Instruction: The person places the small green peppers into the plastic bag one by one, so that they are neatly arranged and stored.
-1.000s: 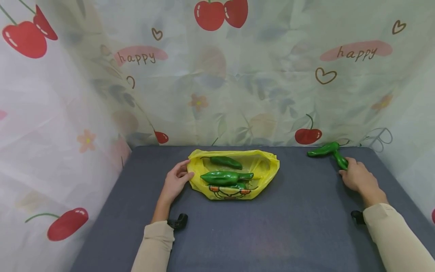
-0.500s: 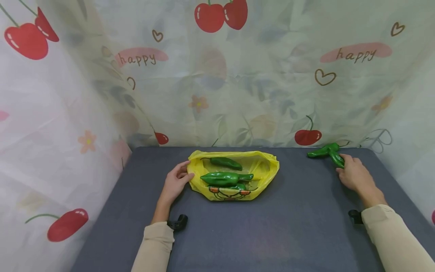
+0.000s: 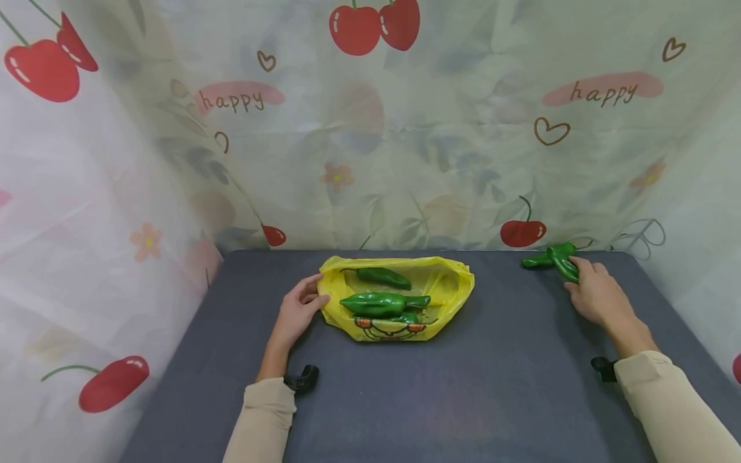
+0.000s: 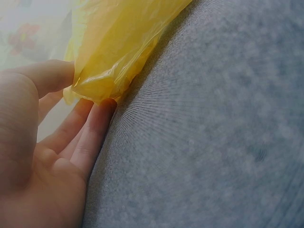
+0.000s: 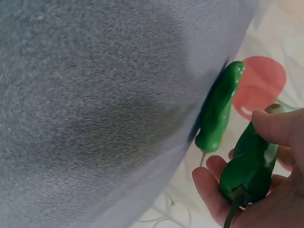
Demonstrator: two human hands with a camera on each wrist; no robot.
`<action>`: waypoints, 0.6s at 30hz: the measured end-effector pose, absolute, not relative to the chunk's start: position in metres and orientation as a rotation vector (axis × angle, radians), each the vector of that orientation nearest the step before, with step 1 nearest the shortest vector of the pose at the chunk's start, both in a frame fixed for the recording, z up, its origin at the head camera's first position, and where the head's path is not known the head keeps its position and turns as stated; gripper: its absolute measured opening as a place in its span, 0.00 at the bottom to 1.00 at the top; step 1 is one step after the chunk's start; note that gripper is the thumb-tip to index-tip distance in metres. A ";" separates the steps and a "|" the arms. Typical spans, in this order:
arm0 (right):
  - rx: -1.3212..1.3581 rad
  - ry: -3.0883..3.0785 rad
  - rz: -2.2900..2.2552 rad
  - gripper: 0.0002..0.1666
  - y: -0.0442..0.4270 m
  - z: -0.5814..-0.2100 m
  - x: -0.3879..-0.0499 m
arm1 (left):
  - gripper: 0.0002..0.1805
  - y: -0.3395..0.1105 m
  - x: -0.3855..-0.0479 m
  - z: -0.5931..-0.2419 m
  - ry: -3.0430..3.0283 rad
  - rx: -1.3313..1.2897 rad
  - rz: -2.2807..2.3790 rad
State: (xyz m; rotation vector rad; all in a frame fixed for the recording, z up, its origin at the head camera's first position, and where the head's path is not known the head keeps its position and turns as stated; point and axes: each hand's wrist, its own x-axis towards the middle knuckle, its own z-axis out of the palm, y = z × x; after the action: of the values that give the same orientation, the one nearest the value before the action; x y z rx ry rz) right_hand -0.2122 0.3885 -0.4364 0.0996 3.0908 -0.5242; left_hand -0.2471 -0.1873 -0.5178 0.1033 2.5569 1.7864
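Observation:
A yellow plastic bag (image 3: 451, 315) lies with its mouth open on the grey table, several green peppers (image 3: 376, 303) inside it. My left hand (image 3: 298, 312) is at the bag's left end; in the left wrist view its thumb and fingers pinch the yellow plastic (image 4: 111, 57). Over at the far right, my right hand (image 3: 602, 292) grips a green chili pepper (image 5: 249, 166), thumb on one side and fingers curled round the other, stem toward the palm. Another green pepper (image 5: 221, 107) lies on the table just beyond it, near the back edge.
The grey table (image 3: 440, 399) runs back to a hanging curtain (image 3: 405, 161) printed with cherries, hearts and the word "happy". More of this cloth hangs at the left and right sides. A black wrist camera (image 3: 303, 379) sits on the left wrist.
My right hand has moved a little left with its pepper, which has turned and now overlaps the other pepper in the head view. The left hand and bag stay put.

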 end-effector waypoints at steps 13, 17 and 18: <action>0.080 3.148 -0.513 0.39 0.369 -0.425 -0.212 | 0.30 -0.187 -0.248 -0.518 2.548 0.121 1.804; 0.085 3.150 -0.518 0.39 0.362 -0.422 -0.212 | 0.30 -0.187 -0.248 -0.519 2.550 0.111 1.803; 0.080 3.153 -0.519 0.39 0.360 -0.422 -0.211 | 0.30 -0.187 -0.247 -0.519 2.553 0.107 1.799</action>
State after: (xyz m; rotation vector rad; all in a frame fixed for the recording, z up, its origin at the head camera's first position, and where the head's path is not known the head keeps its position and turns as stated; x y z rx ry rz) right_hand -0.2113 0.3602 -0.4222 0.0797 3.1533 -0.5185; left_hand -0.2473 -0.1869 -0.5186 0.1070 2.5527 1.7990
